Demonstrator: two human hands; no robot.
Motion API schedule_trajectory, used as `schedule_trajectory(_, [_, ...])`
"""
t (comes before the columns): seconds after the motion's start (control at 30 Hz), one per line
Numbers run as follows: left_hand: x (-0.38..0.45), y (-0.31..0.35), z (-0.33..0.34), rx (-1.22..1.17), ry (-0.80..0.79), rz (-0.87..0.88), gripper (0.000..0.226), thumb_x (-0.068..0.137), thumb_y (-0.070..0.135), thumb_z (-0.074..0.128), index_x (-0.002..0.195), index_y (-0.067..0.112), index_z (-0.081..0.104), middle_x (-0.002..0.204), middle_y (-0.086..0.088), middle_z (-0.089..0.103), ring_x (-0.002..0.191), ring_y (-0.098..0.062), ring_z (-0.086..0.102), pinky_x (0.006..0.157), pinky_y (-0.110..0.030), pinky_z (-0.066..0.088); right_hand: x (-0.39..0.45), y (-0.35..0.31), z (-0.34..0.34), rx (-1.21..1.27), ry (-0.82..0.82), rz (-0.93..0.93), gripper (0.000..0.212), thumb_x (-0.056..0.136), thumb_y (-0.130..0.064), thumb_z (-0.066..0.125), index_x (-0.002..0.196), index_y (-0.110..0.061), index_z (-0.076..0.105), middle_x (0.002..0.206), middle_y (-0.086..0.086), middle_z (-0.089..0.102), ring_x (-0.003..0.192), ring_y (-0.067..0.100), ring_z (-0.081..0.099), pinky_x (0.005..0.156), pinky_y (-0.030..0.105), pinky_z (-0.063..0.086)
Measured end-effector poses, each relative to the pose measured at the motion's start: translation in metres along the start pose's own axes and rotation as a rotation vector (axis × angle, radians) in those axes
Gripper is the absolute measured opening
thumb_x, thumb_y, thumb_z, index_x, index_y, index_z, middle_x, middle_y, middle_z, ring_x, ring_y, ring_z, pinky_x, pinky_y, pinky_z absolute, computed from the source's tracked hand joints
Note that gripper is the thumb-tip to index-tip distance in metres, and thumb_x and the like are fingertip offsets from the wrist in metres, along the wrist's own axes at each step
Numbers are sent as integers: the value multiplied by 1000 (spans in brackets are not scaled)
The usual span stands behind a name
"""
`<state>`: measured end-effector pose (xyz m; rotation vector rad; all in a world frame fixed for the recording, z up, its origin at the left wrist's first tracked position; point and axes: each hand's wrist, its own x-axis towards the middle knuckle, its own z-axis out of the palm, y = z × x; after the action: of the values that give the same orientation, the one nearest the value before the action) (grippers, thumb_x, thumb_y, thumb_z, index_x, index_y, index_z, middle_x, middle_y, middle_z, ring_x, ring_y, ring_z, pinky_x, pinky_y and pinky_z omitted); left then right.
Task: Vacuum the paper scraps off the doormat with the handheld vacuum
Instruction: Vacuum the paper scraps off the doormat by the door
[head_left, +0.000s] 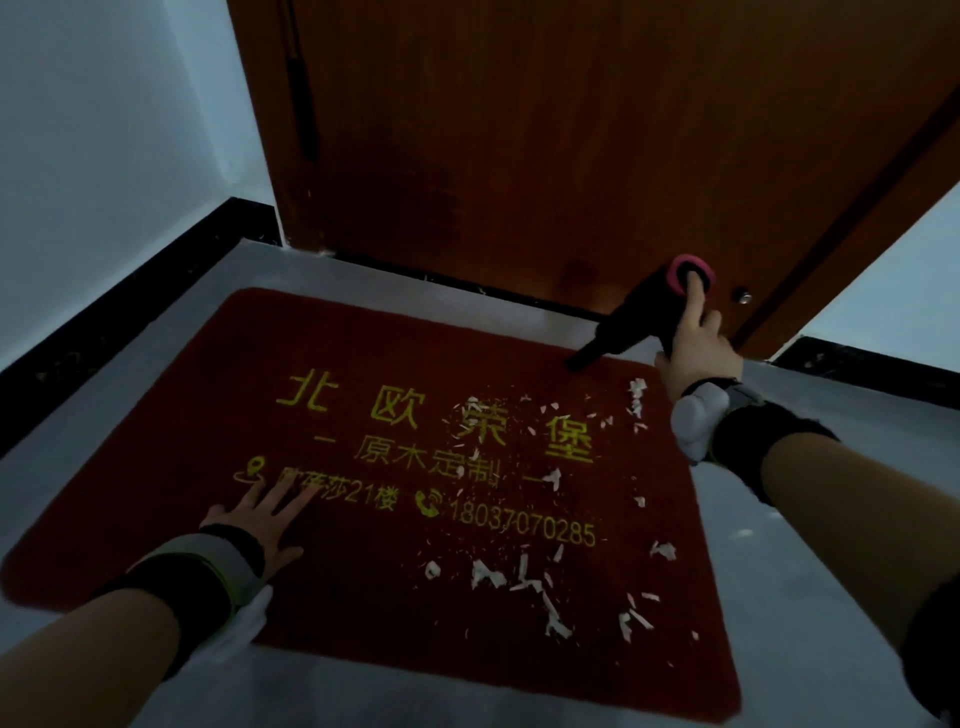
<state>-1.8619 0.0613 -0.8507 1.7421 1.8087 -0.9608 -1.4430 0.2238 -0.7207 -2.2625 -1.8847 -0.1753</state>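
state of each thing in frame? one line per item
vacuum: gripped by right hand, nozzle tip at mat's far right corner
right hand: grips vacuum, thumb on pink end
left hand: flat on mat, fingers spread
mat: flat on floor
scraps: strewn over mat's right half, a few on floor
door: shut

light: dim, bluish cast, no strong source visible | brightest: pale walls (78, 104) at left and right edges | shadows: soft, faint | glare: none | blur: slight overall softness, doormat (363, 597) print readable | distortion: wide-angle bending of door (571, 130) edges toward corners
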Motion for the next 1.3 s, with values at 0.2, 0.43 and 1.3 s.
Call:
schedule_trajectory(0.2, [1, 2, 2, 40, 26, -11, 79, 94, 58, 32, 143, 35, -25, 154, 2, -28, 146, -26, -5, 112, -49, 26, -8, 49, -3, 9, 6, 191, 95, 89, -4, 58, 150, -29, -11, 132, 22, 37, 100, 41, 53, 65, 38, 39])
schedule_trajectory(0.43, [-1, 3, 2, 61, 35, -34, 78, 93, 63, 24, 142, 33, -28, 154, 0, -29, 146, -26, -6, 112, -49, 26, -25, 60, -9, 59, -19, 231, 97, 88, -8, 58, 150, -27, -14, 133, 26, 36, 83, 39, 55, 59, 37, 40])
schedule_trajectory(1.3, [6, 29, -4, -59, 183, -11, 77, 94, 57, 31, 148, 27, -14, 158, -3, -12, 145, -28, 3, 113, -45, 25, -72, 87, -42, 198, 88, 293, 88, 88, -8, 56, 151, -31, 0, 123, 23, 44, 81, 44, 56, 61, 44, 46])
